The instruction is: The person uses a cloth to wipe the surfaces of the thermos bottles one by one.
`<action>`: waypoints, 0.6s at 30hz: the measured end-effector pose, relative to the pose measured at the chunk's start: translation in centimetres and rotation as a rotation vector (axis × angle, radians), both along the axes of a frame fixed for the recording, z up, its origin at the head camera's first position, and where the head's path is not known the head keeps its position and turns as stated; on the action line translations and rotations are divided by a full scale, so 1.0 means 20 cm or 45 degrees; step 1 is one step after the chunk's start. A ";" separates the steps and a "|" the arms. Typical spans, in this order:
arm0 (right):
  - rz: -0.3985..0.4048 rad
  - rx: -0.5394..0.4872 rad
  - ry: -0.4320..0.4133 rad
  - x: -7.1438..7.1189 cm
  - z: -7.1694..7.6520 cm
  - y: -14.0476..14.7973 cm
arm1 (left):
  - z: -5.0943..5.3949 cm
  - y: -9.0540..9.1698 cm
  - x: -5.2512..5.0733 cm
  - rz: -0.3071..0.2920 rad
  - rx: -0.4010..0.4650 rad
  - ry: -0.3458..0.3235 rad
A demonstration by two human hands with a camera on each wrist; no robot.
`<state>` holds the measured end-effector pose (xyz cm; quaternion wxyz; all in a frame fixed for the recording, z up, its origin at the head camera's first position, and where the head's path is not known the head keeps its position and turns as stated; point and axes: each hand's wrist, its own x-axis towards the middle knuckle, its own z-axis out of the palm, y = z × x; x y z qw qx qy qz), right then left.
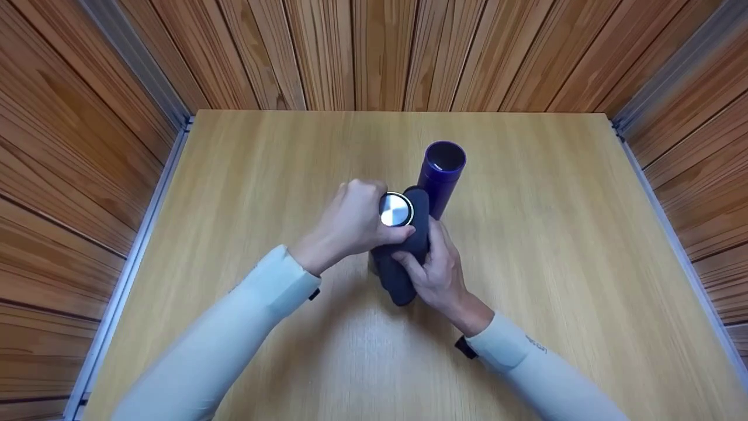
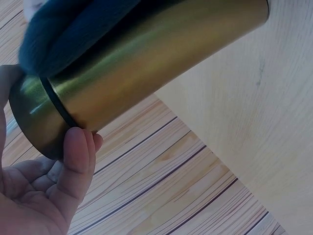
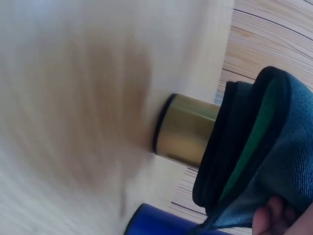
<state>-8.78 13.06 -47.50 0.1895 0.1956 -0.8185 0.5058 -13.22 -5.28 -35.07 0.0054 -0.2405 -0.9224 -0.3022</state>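
A gold vacuum flask [image 2: 161, 63] with a shiny silver top [image 1: 396, 209] stands before me, tilted in the left wrist view. Fingers and thumb of my left hand [image 1: 350, 219] grip it around the top end, by the dark ring. My right hand [image 1: 438, 269] holds a folded dark cloth [image 1: 400, 278] against the flask's side. In the right wrist view the cloth [image 3: 293, 142] shows a green inner layer and covers the upper body, while the gold lower part [image 3: 188, 129] is bare. Whether the flask's base touches the table cannot be told.
A blue-purple flask [image 1: 441, 181] with a dark round top stands just behind the cloth, close to my right hand. The wooden table [image 1: 555, 234] has wood-panelled walls [image 1: 380, 52] at the back and both sides, with grey metal edging [image 1: 158, 199].
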 end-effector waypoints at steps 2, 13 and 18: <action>-0.015 0.005 0.026 -0.01 0.00 -0.01 | 0.00 0.00 0.00 -0.007 -0.004 0.017; 0.014 0.115 -0.067 -0.01 -0.07 0.04 | 0.00 0.00 0.00 -0.014 -0.016 0.008; 0.017 0.238 -0.270 -0.01 -0.10 0.07 | 0.01 0.00 0.00 0.006 -0.021 -0.020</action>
